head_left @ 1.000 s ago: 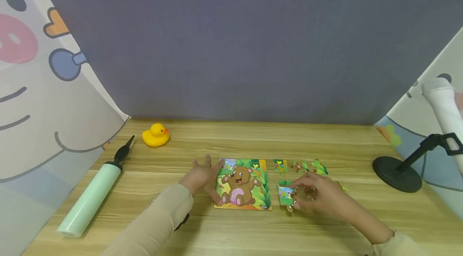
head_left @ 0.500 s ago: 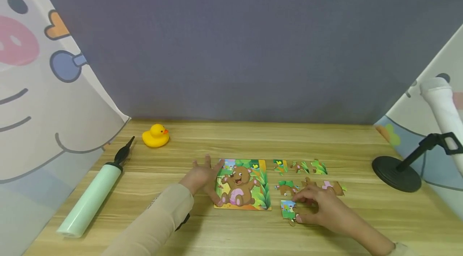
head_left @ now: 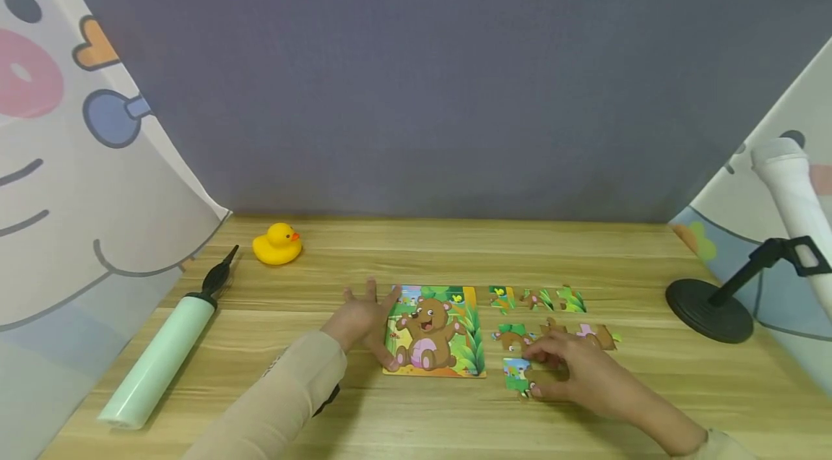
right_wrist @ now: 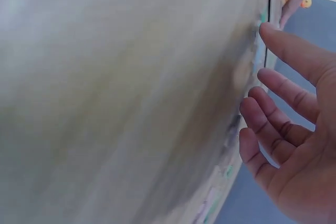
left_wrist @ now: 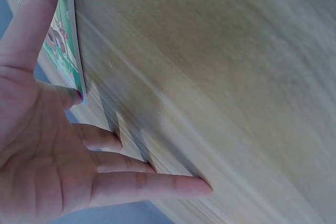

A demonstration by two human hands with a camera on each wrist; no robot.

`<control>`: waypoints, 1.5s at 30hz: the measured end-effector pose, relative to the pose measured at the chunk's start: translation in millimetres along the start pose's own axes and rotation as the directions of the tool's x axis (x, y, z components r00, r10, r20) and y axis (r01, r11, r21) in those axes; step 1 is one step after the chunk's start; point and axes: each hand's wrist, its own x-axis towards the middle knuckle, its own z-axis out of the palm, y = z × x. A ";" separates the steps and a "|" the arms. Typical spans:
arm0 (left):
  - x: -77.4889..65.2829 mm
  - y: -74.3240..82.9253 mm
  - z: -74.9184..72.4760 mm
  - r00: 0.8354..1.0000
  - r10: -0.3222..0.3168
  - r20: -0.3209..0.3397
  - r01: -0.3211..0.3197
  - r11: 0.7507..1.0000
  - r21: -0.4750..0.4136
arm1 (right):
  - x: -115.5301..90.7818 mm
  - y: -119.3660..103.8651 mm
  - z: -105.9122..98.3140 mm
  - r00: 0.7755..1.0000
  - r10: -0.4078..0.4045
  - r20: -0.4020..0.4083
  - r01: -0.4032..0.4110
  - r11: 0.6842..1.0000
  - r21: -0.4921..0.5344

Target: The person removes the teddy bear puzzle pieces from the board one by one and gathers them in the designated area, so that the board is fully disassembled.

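A bear picture puzzle board (head_left: 429, 333) lies flat in the middle of the table. At its left edge my left hand (head_left: 360, 323) rests with fingers spread, thumb and a finger touching the board's rim, as the left wrist view also shows. Right of the board, my right hand (head_left: 575, 370) pinches a blue-and-green puzzle piece (head_left: 516, 370) by its right side, between thumb and index finger, low at the tabletop. Just above that one lies a puzzle piece with a green top and brown below (head_left: 512, 336). The fingers cover part of the held piece.
Loose puzzle pieces form a row behind, among them a green one (head_left: 572, 299), and a pink-and-brown one (head_left: 598, 336) lies behind the right hand. A yellow rubber duck (head_left: 277, 245) and a mint hand pump (head_left: 162, 359) are at left. A white microphone (head_left: 789, 185) on a black stand (head_left: 708, 310) stands at right.
My right hand has moved the blue-and-green puzzle piece toward me, off the green-and-brown one, and set it down below. My left hand has stayed at the board's edge.
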 end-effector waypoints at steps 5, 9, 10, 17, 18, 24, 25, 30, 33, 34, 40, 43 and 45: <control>-1.1 -1.5 -0.9 1.000 0.003 -0.007 -0.003 1.000 -0.002 | 14.9 -6.2 -8.3 1.000 -0.024 -0.011 0.024 0.998 0.057; -2.3 -2.9 -1.3 1.000 0.007 -0.013 -0.007 1.000 0.010 | 31.4 -14.6 -11.1 1.000 0.009 -0.008 -0.008 0.993 0.118; -2.3 -3.0 -1.0 1.000 0.010 -0.016 -0.010 1.000 0.013 | 36.0 -17.4 -11.0 1.000 0.026 0.000 -0.026 0.990 0.140; -3.0 -3.6 2.0 0.999 0.018 -0.037 -0.017 1.000 0.023 | 66.7 -35.2 -2.0 0.998 0.060 0.016 -0.061 0.980 0.187; -2.7 -3.3 2.4 0.999 0.019 -0.037 -0.018 1.000 0.021 | 71.0 -37.5 0.6 0.998 0.063 0.013 -0.064 0.980 0.188; -3.4 -3.2 3.1 0.999 0.021 -0.039 -0.021 1.000 -0.007 | 97.7 -50.8 19.3 0.996 0.083 0.019 -0.086 0.983 0.163; -3.9 -3.2 3.0 0.999 0.021 -0.040 -0.022 1.000 -0.009 | 101.5 -53.0 22.3 0.996 0.087 0.020 -0.089 0.984 0.158; -5.2 -2.5 2.3 0.999 0.026 -0.043 -0.026 1.000 -0.005 | 118.2 -64.2 36.8 0.996 0.085 0.025 -0.088 0.983 0.159; -5.0 -1.5 1.8 0.999 0.019 -0.035 -0.020 1.000 -0.006 | 126.3 -70.8 44.0 0.997 0.073 0.022 -0.075 0.985 0.155; -5.0 -1.2 1.5 0.999 0.017 -0.032 -0.017 1.000 -0.004 | 128.7 -72.6 46.1 0.997 0.069 0.022 -0.072 0.986 0.148; -5.0 0.3 -0.4 1.000 0.014 -0.023 -0.013 0.999 0.035 | 137.2 -80.5 56.2 0.995 0.092 0.031 -0.093 0.995 0.043; -4.5 0.4 -1.2 1.000 0.013 -0.017 -0.012 0.998 0.058 | 139.5 -83.4 59.3 0.995 0.101 0.023 -0.100 0.995 -0.013; -3.8 0.5 -2.0 1.000 0.009 -0.005 -0.009 0.998 0.061 | 141.1 -84.8 60.2 0.995 0.095 0.012 -0.095 0.995 -0.040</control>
